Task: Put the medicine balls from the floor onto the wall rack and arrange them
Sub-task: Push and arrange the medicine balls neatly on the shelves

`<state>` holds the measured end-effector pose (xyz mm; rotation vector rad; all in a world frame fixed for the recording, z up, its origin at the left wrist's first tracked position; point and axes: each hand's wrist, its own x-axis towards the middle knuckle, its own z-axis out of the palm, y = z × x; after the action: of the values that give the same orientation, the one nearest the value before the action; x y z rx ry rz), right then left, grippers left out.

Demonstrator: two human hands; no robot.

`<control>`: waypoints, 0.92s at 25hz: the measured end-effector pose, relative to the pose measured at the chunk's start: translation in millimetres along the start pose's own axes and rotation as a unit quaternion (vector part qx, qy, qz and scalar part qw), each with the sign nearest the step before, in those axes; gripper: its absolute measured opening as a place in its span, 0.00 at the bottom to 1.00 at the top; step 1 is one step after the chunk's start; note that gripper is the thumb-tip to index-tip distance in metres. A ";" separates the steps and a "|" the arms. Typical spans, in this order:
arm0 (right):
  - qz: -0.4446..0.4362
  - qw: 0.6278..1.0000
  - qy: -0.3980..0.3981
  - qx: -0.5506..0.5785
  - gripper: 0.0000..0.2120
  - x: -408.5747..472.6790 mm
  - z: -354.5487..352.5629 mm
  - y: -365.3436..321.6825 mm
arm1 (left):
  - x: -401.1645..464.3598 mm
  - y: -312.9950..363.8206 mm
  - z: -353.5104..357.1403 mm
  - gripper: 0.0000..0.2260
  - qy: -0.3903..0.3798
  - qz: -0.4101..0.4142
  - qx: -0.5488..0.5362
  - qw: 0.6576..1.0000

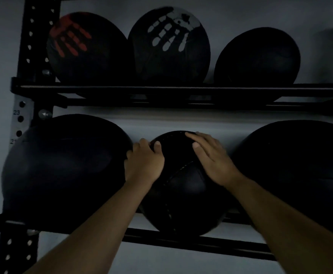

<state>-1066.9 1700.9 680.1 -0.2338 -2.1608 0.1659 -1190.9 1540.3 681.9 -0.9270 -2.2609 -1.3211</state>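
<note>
As it sits on the lower rails of the wall rack (181, 241), between two larger balls, the stitched medicine ball (183, 190) looks heavy and slightly yielding. Left hand (144, 162) and right hand (211, 157) lie open-palmed on its upper sides; cupping low on both flanks seems safest.

Wall rack (161, 89), black: upper tier carries three medicine balls (169, 46); lower tier (181, 240) carries three more.
</note>
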 end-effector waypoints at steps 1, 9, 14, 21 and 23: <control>-0.016 0.999 -0.036 0.008 0.26 6.4 -8.3 10.3 | -7.2 2.5 0.8 0.26 0.014 -0.005 0.022 1.000; 0.120 0.979 0.145 0.075 0.31 -32.3 18.2 -15.7 | 0.1 -3.6 8.7 0.34 -0.032 0.177 -0.083 0.980; 0.100 0.986 0.122 0.054 0.33 -30.7 22.3 -14.3 | 6.9 6.8 14.5 0.29 0.002 0.136 -0.095 0.986; 0.053 0.989 -0.029 0.133 0.20 25.4 -8.9 27.7 | -5.4 40.6 29.4 0.35 0.052 -0.008 0.041 0.998; 0.057 0.989 -0.015 0.136 0.21 22.2 -6.1 25.1 | -3.6 34.7 29.6 0.35 0.055 0.022 0.047 0.997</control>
<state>-1071.5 1730.7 696.1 -0.1974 -2.1275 0.5292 -1163.7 1576.7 686.9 -0.8455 -2.1875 -1.2056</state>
